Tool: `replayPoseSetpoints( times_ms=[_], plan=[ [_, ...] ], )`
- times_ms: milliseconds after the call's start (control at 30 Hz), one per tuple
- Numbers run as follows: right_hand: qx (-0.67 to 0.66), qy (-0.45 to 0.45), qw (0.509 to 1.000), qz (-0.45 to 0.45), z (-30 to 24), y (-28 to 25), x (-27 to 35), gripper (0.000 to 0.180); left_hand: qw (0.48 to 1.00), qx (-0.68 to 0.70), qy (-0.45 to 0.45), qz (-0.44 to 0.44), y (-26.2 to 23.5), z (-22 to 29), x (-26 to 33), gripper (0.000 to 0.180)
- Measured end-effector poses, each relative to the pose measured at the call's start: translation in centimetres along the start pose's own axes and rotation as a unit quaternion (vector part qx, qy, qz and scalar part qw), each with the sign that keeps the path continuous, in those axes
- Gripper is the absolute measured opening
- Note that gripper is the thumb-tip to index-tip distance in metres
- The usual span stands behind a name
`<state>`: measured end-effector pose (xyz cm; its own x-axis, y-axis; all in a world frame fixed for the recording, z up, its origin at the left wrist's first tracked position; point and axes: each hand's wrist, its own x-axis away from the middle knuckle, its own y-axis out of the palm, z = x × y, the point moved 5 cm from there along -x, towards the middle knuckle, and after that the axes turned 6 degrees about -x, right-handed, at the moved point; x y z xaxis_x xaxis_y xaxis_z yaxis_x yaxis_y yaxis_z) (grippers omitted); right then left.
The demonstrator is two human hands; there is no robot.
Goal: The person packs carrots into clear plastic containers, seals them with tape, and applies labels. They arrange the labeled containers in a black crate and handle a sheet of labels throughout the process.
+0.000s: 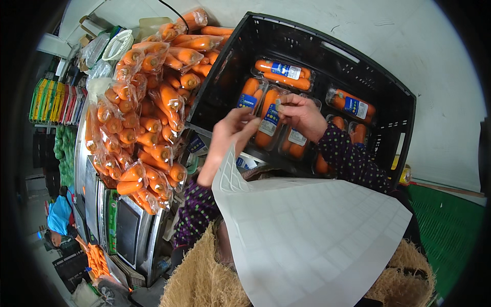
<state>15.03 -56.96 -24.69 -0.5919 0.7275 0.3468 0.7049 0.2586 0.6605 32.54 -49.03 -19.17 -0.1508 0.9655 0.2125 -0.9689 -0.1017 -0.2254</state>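
Head view: we are pinching a small sticker (279, 104) with our right hand (305, 116) over a carrot pack (269, 118). Our left hand (231, 134) is gripping the label sheet (307, 235). We should be pressing it flat, probably.

Head view, looking down (close), fisheye

White label backing sheet (312, 240): large, gridded, mostly peeled, curling up toward top-left corner, lying across lap. Small sticker (279, 104) pinched over the shrink-wrapped carrot pack (268, 118), which lies flat in the black crate (327, 48).
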Motion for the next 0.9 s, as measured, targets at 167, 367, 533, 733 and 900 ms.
replayPoseSetpoints(
  times_ms=[167,367,533,733,900],
  plan=[
    [-0.058,-0.031,0.998,0.005,0.1,2.9,-0.6,0.022,0.991,0.120,0.020,-0.055,2.6,0.1,-3.0,0.023],
    [0.101,-0.026,0.994,0.046,1.4,2.6,-1.2,0.021,0.997,0.030,0.070,0.009,1.1,-1.6,-3.7,0.013],
    [0.444,-0.197,0.874,0.022,-0.7,4.0,-0.4,0.018,0.982,-0.171,0.026,-0.080,0.5,-2.2,-3.9,0.012],
    [0.449,-0.227,0.864,0.005,1.7,2.3,-2.6,0.016,0.907,-0.401,0.118,0.046,-0.9,-1.7,-3.7,0.030],
    [0.061,0.012,0.975,0.213,4.7,-4.5,-10.4,0.010,0.867,-0.416,0.169,0.216,-5.1,-2.3,-5.0,0.041]
  ],
)
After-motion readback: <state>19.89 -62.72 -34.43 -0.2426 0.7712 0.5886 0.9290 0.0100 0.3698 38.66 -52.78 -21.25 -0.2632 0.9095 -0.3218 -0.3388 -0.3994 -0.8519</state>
